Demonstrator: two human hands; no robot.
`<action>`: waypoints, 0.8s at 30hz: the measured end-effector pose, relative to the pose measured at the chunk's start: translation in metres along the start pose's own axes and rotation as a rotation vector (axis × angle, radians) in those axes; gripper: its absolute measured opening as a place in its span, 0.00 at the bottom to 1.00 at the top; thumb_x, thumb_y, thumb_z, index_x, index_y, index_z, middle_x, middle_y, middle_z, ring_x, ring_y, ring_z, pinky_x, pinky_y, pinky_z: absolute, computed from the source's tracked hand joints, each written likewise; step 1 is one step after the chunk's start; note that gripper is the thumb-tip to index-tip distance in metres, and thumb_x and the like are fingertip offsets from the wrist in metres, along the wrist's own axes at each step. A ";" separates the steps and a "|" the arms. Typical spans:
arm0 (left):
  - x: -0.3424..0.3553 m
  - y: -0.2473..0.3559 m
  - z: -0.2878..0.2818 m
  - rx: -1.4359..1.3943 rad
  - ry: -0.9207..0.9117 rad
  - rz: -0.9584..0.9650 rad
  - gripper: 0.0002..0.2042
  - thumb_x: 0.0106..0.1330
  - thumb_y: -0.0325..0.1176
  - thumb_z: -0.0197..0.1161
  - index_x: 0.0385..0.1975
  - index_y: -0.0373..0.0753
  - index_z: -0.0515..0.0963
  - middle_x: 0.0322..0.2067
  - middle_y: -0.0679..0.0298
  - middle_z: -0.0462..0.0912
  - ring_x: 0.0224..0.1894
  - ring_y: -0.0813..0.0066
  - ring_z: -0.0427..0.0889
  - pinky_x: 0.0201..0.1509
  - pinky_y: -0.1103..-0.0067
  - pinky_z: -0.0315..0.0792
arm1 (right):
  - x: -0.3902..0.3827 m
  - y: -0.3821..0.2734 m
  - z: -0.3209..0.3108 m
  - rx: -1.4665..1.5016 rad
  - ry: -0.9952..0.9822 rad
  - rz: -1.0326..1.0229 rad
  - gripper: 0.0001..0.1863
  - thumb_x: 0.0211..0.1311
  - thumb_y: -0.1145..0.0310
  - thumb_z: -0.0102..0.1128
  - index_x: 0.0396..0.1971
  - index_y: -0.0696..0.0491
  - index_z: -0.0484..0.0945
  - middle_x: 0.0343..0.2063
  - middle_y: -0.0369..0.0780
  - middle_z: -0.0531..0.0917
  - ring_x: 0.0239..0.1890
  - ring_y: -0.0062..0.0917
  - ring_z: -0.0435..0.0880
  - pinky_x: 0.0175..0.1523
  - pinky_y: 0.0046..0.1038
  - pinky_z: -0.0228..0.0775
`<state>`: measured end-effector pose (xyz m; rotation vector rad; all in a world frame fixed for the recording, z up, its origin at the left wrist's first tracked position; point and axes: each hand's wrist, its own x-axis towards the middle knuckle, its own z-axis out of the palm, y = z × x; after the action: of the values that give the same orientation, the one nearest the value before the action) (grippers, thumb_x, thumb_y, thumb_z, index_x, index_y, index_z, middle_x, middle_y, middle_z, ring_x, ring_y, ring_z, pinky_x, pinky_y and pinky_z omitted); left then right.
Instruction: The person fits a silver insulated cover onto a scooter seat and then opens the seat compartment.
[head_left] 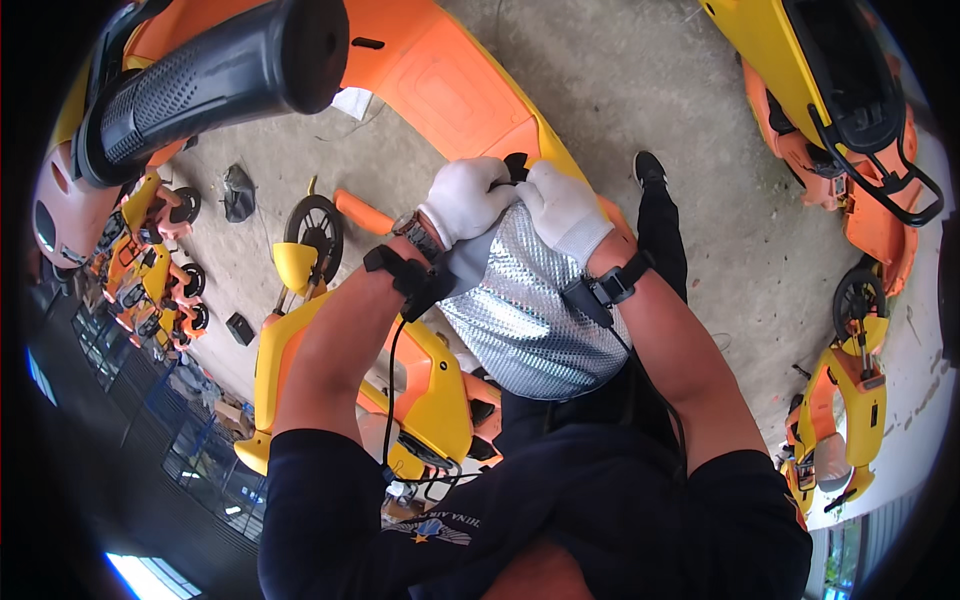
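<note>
Both hands wear white gloves and meet at the narrow far end of a shiny silver, textured seat cover (530, 320). My left hand (467, 200) pinches its edge with curled fingers. Beside it, nearly touching, my right hand (565, 208) grips the same edge. The cover widens toward my body, and a smooth grey strip of it shows beneath my left wrist. Whether a seat lies inside it is hidden. A small black part (516, 165) sticks up just beyond my fingers, against the orange scooter floorboard (450, 90).
A black handlebar grip (215, 85) juts across the upper left. Yellow and orange scooters stand around, including one on the left (425, 400) and one at right (840, 420). A black bag (238, 193) lies on the concrete floor. A dark shoe (650, 168) shows beyond my right hand.
</note>
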<state>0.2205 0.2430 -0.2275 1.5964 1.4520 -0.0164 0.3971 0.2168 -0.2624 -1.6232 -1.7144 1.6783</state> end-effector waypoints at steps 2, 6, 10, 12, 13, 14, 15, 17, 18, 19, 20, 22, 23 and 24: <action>0.006 -0.007 0.001 -0.051 -0.020 0.016 0.12 0.54 0.40 0.67 0.25 0.37 0.80 0.22 0.56 0.81 0.27 0.58 0.80 0.32 0.69 0.74 | 0.005 0.005 0.002 -0.052 -0.028 -0.019 0.14 0.67 0.58 0.51 0.31 0.56 0.71 0.26 0.52 0.79 0.33 0.50 0.79 0.37 0.45 0.69; 0.020 -0.016 0.000 -0.206 -0.128 0.010 0.12 0.53 0.38 0.70 0.22 0.35 0.79 0.18 0.58 0.79 0.20 0.71 0.76 0.26 0.76 0.71 | 0.013 0.010 0.001 -0.080 -0.068 0.027 0.15 0.68 0.57 0.47 0.32 0.55 0.71 0.27 0.52 0.80 0.35 0.50 0.79 0.39 0.45 0.70; 0.036 -0.032 0.009 -0.277 -0.183 0.009 0.12 0.53 0.37 0.71 0.21 0.34 0.79 0.17 0.60 0.78 0.20 0.79 0.73 0.25 0.78 0.69 | 0.028 0.019 0.000 -0.025 -0.103 0.057 0.17 0.69 0.55 0.45 0.32 0.55 0.72 0.27 0.53 0.80 0.35 0.50 0.79 0.40 0.45 0.70; 0.045 -0.042 0.014 -0.314 -0.256 -0.019 0.11 0.55 0.33 0.71 0.19 0.34 0.77 0.16 0.64 0.77 0.20 0.83 0.70 0.24 0.79 0.67 | 0.037 0.037 0.009 -0.019 -0.106 0.048 0.17 0.69 0.55 0.44 0.32 0.55 0.72 0.28 0.52 0.80 0.35 0.50 0.79 0.40 0.45 0.70; 0.049 -0.045 0.016 -0.358 -0.265 -0.023 0.12 0.56 0.35 0.71 0.19 0.34 0.78 0.16 0.64 0.77 0.20 0.84 0.71 0.24 0.79 0.67 | 0.039 0.040 0.012 -0.008 -0.127 0.029 0.17 0.69 0.55 0.44 0.32 0.55 0.73 0.28 0.52 0.80 0.35 0.49 0.80 0.40 0.45 0.70; 0.051 -0.048 0.018 -0.357 -0.271 -0.017 0.12 0.56 0.35 0.71 0.19 0.34 0.78 0.16 0.64 0.77 0.20 0.84 0.71 0.24 0.79 0.67 | 0.038 0.042 0.013 -0.008 -0.121 0.034 0.17 0.69 0.55 0.44 0.32 0.55 0.73 0.28 0.52 0.80 0.35 0.49 0.80 0.40 0.45 0.70; 0.049 -0.049 0.020 -0.316 -0.278 -0.027 0.13 0.56 0.35 0.72 0.19 0.34 0.78 0.16 0.65 0.77 0.20 0.84 0.71 0.24 0.79 0.67 | 0.036 0.045 0.015 -0.015 -0.120 0.071 0.17 0.69 0.55 0.44 0.32 0.54 0.73 0.28 0.52 0.81 0.35 0.49 0.80 0.41 0.45 0.70; 0.048 -0.048 0.019 -0.253 -0.320 -0.053 0.14 0.56 0.39 0.71 0.21 0.34 0.80 0.17 0.61 0.79 0.21 0.80 0.75 0.27 0.77 0.72 | 0.033 0.042 0.017 -0.018 -0.155 0.157 0.17 0.69 0.55 0.44 0.33 0.54 0.74 0.29 0.52 0.81 0.36 0.48 0.81 0.41 0.43 0.71; 0.051 -0.050 0.019 -0.249 -0.329 -0.051 0.14 0.56 0.39 0.71 0.21 0.34 0.80 0.17 0.61 0.79 0.21 0.80 0.75 0.27 0.77 0.72 | 0.036 0.045 0.018 -0.011 -0.150 0.163 0.17 0.69 0.55 0.44 0.33 0.54 0.74 0.29 0.52 0.81 0.36 0.48 0.81 0.41 0.43 0.71; 0.045 -0.052 0.021 -0.271 -0.333 -0.089 0.14 0.56 0.40 0.72 0.21 0.34 0.80 0.17 0.61 0.79 0.21 0.80 0.75 0.27 0.77 0.72 | 0.033 0.046 0.022 -0.033 -0.191 0.041 0.17 0.69 0.56 0.44 0.33 0.54 0.74 0.30 0.52 0.80 0.37 0.48 0.80 0.42 0.43 0.70; 0.060 -0.053 0.022 -0.299 -0.309 -0.098 0.15 0.56 0.40 0.72 0.21 0.34 0.80 0.17 0.60 0.79 0.21 0.79 0.75 0.28 0.77 0.73 | 0.045 0.052 0.012 -0.088 -0.218 -0.100 0.16 0.69 0.57 0.44 0.33 0.54 0.73 0.31 0.52 0.79 0.38 0.48 0.78 0.43 0.43 0.69; 0.050 -0.071 0.028 -0.300 -0.241 0.129 0.16 0.57 0.43 0.71 0.23 0.34 0.81 0.18 0.58 0.80 0.21 0.78 0.77 0.30 0.76 0.74 | 0.046 0.049 0.009 -0.137 -0.187 -0.016 0.17 0.69 0.55 0.44 0.34 0.55 0.74 0.31 0.52 0.80 0.37 0.48 0.80 0.42 0.44 0.70; 0.049 -0.063 0.024 -0.244 -0.268 0.039 0.16 0.58 0.43 0.70 0.24 0.34 0.82 0.19 0.58 0.80 0.23 0.79 0.77 0.31 0.76 0.74 | 0.035 0.042 0.019 -0.127 -0.179 0.088 0.19 0.69 0.53 0.44 0.35 0.55 0.74 0.30 0.53 0.82 0.36 0.48 0.81 0.42 0.44 0.71; 0.048 -0.055 0.020 -0.190 -0.290 -0.054 0.16 0.59 0.44 0.69 0.26 0.33 0.82 0.19 0.58 0.80 0.24 0.80 0.77 0.31 0.76 0.74 | 0.038 0.044 0.019 -0.120 -0.180 0.075 0.19 0.69 0.53 0.44 0.35 0.55 0.74 0.30 0.53 0.82 0.36 0.48 0.81 0.42 0.44 0.71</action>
<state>0.2030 0.2591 -0.2996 1.3395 1.2314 -0.1321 0.3913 0.2248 -0.3224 -1.6513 -1.8942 1.8397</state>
